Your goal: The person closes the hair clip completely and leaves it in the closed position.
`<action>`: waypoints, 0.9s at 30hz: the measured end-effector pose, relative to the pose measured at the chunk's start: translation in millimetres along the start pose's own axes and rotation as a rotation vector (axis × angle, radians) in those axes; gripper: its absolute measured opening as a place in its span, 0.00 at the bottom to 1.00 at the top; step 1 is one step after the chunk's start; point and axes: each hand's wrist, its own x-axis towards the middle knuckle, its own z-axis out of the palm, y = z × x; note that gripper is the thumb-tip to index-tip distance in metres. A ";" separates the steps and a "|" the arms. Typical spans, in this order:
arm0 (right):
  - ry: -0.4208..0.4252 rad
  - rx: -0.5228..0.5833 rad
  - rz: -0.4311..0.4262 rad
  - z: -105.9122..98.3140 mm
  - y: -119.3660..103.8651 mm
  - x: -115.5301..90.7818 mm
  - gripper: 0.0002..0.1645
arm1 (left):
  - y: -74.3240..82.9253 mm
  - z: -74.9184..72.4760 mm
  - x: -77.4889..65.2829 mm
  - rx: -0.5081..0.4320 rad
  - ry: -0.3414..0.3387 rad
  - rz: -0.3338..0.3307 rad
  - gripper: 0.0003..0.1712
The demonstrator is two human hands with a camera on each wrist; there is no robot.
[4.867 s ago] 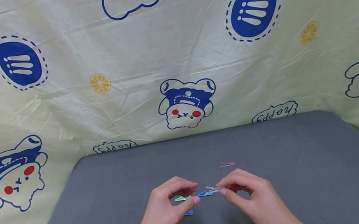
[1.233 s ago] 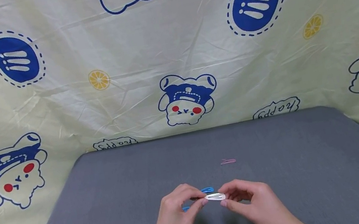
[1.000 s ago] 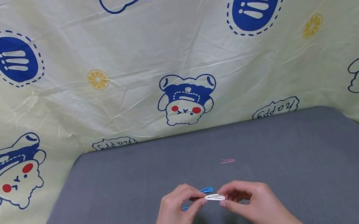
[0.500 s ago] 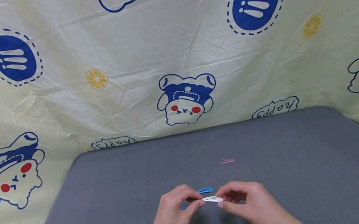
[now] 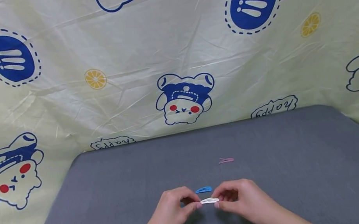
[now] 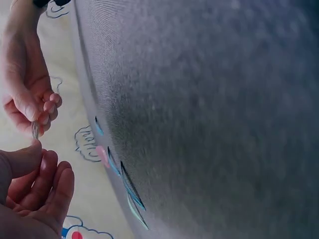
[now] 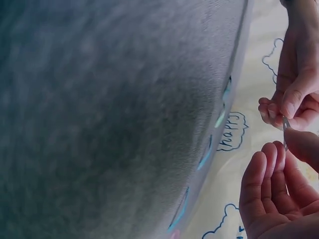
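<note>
Between my two hands a white snap hair clip [image 5: 209, 200] is held level above the table, its parts lying close together. The thumb and fingers of my left hand [image 5: 174, 210] pinch its left end. At the other end, my right hand [image 5: 246, 202] pinches it with thumb and fingertips. In the left wrist view the same hair clip [image 6: 35, 130] bridges both hands' fingertips. Just behind them a blue hair clip [image 5: 203, 189] lies on the table. My left hand mostly covers another blue clip in the head view.
Farther back on the grey table [image 5: 122, 177] lies a pink hair clip [image 5: 226, 160]. A green hair clip [image 6: 136, 211] shows among the blue ones in the left wrist view. A printed cloth [image 5: 127, 57] hangs behind the table's far edge.
About five seconds ago the white clip stood splayed in my right hand, with my left hand apart. Now both hands pinch it, its parts together. Lately hands and clip drift slightly left.
</note>
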 end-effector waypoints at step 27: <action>-0.132 -0.038 0.019 1.9 26.2 25.9 0.05 | -22.2 7.8 12.4 0.084 -0.118 -0.132 0.07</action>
